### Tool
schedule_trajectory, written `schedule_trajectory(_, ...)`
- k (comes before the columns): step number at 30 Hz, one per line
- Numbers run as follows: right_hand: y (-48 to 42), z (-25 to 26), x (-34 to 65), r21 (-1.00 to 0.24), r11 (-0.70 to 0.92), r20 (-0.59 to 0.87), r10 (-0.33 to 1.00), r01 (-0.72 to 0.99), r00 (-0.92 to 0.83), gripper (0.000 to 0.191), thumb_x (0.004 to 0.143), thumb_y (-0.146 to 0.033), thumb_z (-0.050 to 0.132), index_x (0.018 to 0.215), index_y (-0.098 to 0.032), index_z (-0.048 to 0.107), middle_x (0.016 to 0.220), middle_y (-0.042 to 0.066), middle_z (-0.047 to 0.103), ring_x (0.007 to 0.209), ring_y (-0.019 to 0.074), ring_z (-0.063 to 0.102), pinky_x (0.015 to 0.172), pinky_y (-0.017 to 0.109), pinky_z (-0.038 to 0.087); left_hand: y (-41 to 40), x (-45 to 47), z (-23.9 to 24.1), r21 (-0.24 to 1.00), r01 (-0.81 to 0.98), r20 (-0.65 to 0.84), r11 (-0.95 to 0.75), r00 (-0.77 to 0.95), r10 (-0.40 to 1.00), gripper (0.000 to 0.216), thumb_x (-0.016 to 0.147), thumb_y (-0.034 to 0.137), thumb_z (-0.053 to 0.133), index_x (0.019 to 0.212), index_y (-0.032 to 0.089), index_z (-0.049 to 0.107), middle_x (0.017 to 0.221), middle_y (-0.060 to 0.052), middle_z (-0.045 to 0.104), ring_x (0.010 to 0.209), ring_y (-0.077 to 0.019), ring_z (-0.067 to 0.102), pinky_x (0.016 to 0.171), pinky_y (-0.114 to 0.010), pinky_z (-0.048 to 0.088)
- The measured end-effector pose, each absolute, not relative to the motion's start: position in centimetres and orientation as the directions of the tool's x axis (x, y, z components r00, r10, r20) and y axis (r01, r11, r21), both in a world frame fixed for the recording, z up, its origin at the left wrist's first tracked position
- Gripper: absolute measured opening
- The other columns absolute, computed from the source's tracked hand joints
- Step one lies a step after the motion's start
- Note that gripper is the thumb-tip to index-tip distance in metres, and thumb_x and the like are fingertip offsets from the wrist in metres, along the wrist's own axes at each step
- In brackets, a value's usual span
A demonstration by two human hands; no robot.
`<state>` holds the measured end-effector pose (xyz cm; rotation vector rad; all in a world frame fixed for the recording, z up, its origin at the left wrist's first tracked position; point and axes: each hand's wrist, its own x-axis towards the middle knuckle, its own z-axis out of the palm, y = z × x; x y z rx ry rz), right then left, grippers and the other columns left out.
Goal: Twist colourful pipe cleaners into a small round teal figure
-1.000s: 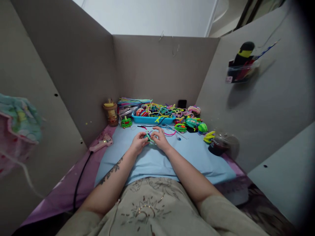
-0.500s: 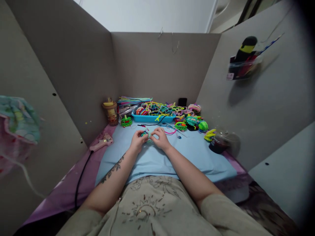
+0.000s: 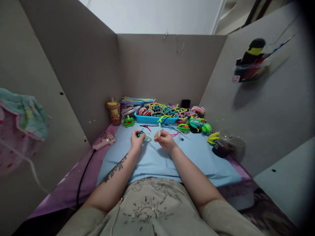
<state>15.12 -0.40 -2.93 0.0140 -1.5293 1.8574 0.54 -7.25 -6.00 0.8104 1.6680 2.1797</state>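
Note:
Over the blue cloth [image 3: 157,164], my left hand [image 3: 137,139] is closed on a small dark blue and green pipe cleaner figure [image 3: 140,134], mostly covered by the fingers. A pale green pipe cleaner [image 3: 159,128] is pinched in my right hand [image 3: 165,140], its tip pointing up. Its other part stretches in a loose curve toward the figure in my left hand; whether the two are joined I cannot make out. Just beyond the hands lie a black pipe cleaner and pink pieces [image 3: 174,133].
A blue tray [image 3: 157,120] heaped with coloured pipe cleaners stands at the back. A green figure [image 3: 129,121] and a drink cup [image 3: 114,113] are left of it. On the left lies a pink glue gun [image 3: 104,143]; on the right, several fuzzy figures and a dark cup [image 3: 221,147].
My hands have moved apart from being close together. The right hand has drawn the pale green pipe cleaner to the right, and its tip now stands up. The view has shifted slightly.

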Motion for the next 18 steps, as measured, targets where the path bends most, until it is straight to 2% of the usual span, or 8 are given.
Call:
schedule_trajectory(4,0.5,-2.7,15.8,-0.816,-0.098,0.437,0.54,-0.57,-0.719,0.027,0.058,-0.04,0.079,0.061,-0.021,0.059,0.065,-0.001,0.057,0.058,0.0114,0.052,0.057,0.028,0.043,-7.3,0.8,-5.8,0.948,0.114,0.275,-0.296,-0.762,0.586,0.03,0.058,0.021,0.068,0.082,0.019,0.05,0.074,0.003,0.05,0.06,-0.008,0.049,0.058,-0.022,0.043)
schedule_trajectory(7,1.1,-3.0,15.8,-0.869,-0.012,0.384,0.612,-0.494,-0.691,0.027,0.061,-0.04,0.075,0.081,-0.025,0.064,0.081,0.001,0.063,0.071,0.015,0.059,0.07,0.033,0.047,-7.3,0.9,-5.4,0.948,-0.075,0.16,-0.309,-0.728,0.667,0.032,0.057,0.024,0.069,0.083,0.018,0.05,0.077,0.002,0.05,0.063,-0.0092,0.052,0.059,-0.024,0.047)
schedule_trajectory(9,1.4,-3.5,15.4,-0.923,0.12,0.355,0.626,-0.365,-0.694,0.035,0.064,-0.038,0.071,0.096,-0.025,0.064,0.092,0.003,0.065,0.082,0.0182,0.06,0.075,0.036,0.047,-7.3,0.9,-5.1,0.925,-0.208,0.09,-0.318,-0.693,0.715,0.034,0.056,0.025,0.07,0.082,0.018,0.051,0.082,0.001,0.052,0.068,-0.0107,0.054,0.061,-0.026,0.049)
schedule_trajectory(11,1.6,-4.0,14.9,-0.924,0.317,0.373,0.628,-0.214,-0.683,0.038,0.065,-0.034,0.068,0.101,-0.024,0.064,0.099,0.004,0.064,0.088,0.0195,0.058,0.077,0.036,0.046,-7.4,0.9,-4.8,0.901,-0.297,0.049,-0.317,-0.656,0.753,0.036,0.053,0.024,0.073,0.082,0.018,0.051,0.083,0.0,0.053,0.071,-0.0115,0.055,0.063,-0.027,0.05)
schedule_trajectory(14,1.6,-4.7,14.2,-0.794,0.603,0.514,0.6,-0.076,-0.613,0.036,0.066,-0.027,0.068,0.101,-0.023,0.065,0.1,0.005,0.062,0.092,0.0192,0.056,0.084,0.036,0.044,-7.6,1.1,-4.5,0.881,-0.371,0.023,-0.294,-0.587,0.809,0.04,0.05,0.022,0.077,0.081,0.018,0.052,0.081,0.0,0.055,0.07,-0.0115,0.055,0.063,-0.027,0.05)
schedule_trajectory(18,1.4,-4.9,13.7,-0.679,0.734,0.628,0.566,-0.022,-0.535,0.016,0.069,-0.024,0.067,0.085,-0.023,0.068,0.092,0.005,0.06,0.092,0.0198,0.055,0.089,0.037,0.041,-7.9,1.4,-4.3,0.882,-0.41,0.015,-0.234,-0.471,0.882,0.044,0.048,0.023,0.079,0.083,0.017,0.053,0.082,0.0,0.056,0.068,-0.0114,0.056,0.061,-0.026,0.049)
